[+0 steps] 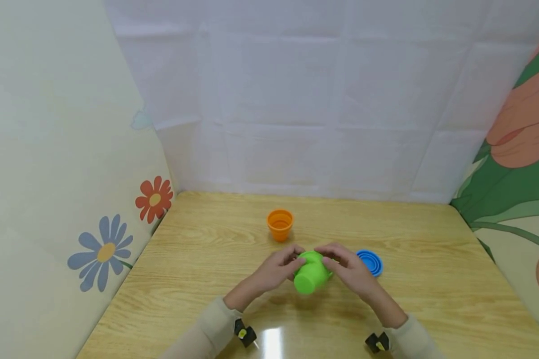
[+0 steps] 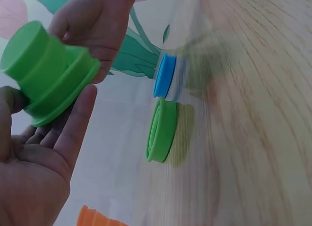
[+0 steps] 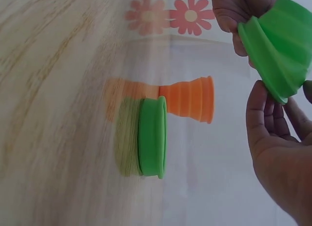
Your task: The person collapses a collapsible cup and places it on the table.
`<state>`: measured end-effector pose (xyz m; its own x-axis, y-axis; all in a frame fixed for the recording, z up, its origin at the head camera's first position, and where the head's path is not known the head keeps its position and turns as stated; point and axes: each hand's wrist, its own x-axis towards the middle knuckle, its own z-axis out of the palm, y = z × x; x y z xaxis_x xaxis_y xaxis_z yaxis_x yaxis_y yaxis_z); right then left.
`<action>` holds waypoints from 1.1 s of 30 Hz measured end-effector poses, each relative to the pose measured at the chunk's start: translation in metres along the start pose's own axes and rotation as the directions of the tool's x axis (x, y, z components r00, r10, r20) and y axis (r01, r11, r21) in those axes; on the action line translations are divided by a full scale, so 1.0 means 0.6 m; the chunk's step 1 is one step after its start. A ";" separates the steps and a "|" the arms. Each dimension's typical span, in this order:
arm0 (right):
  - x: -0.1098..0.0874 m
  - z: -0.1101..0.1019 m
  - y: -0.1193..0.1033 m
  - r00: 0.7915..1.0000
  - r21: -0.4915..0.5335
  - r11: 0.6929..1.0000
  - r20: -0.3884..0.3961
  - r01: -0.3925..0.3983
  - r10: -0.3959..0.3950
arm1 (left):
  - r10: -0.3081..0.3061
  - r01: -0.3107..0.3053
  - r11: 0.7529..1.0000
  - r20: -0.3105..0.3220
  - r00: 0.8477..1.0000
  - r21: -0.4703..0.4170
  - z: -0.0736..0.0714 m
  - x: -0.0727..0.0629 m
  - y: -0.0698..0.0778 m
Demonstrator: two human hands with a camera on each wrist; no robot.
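well, both hands [image 1: 276,270] [image 1: 350,271] hold a green cup [image 1: 309,279] tilted mouth-down.

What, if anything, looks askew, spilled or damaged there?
The bright green, round, rubbery-looking cup held above the wood-grain table looks odd: it is tipped, base toward the head camera, and its stepped wall appears lopsided, bulging on one side, perhaps partly unfolded. Nothing looks spilled, and no damage shows.

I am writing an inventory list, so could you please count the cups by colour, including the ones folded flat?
Green: 2 (one ribbed, rubbery-looking green cup, opened out and held up; one flat, round green folded cup)
Orange: 1 (ribbed, rubbery-looking orange cup, standing upright)
Blue: 1 (flat, round, ringed blue folded cup)
Total: 4
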<state>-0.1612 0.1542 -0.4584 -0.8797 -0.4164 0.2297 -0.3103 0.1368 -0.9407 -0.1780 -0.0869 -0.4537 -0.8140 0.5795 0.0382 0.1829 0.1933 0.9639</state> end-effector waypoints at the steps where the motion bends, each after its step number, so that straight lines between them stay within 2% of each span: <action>1: -0.001 0.000 0.000 1.000 0.004 1.000 0.000 -0.005 0.005 | 0.008 -0.008 1.000 -0.019 1.000 -0.011 0.000 0.000 0.000; 5: -0.003 -0.002 0.001 1.000 0.024 0.999 0.011 -0.024 0.023 | 0.015 -0.019 0.999 -0.071 0.997 -0.051 0.000 -0.001 0.000; 11: -0.004 -0.003 -0.001 0.997 0.032 0.999 0.078 -0.021 0.019 | 0.007 -0.012 0.998 -0.071 0.997 -0.069 0.003 -0.001 -0.001; 14: -0.005 -0.003 -0.003 0.996 0.036 0.999 0.086 -0.027 0.024 | 0.003 -0.006 0.998 -0.057 0.998 -0.062 0.002 -0.001 -0.001; 24: 0.000 -0.002 0.003 0.998 -0.009 0.999 0.026 -0.051 0.051 | 0.041 -0.041 0.999 0.028 0.999 0.017 -0.008 0.001 -0.003; 28: 0.001 0.000 0.002 0.998 -0.050 0.997 0.016 -0.067 0.068 | 0.026 -0.026 0.999 0.015 1.000 0.019 -0.006 0.001 -0.002; 33: 0.003 0.002 0.000 0.994 -0.147 0.983 -0.036 -0.109 0.105 | 0.001 0.000 1.000 -0.014 1.000 0.027 -0.003 0.003 -0.003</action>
<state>-0.1622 0.1521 -0.4584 -0.9198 -0.3674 0.1381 -0.2618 0.3122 -0.9132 -0.1808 -0.0875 -0.4549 -0.8215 0.5686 0.0424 0.1979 0.2146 0.9565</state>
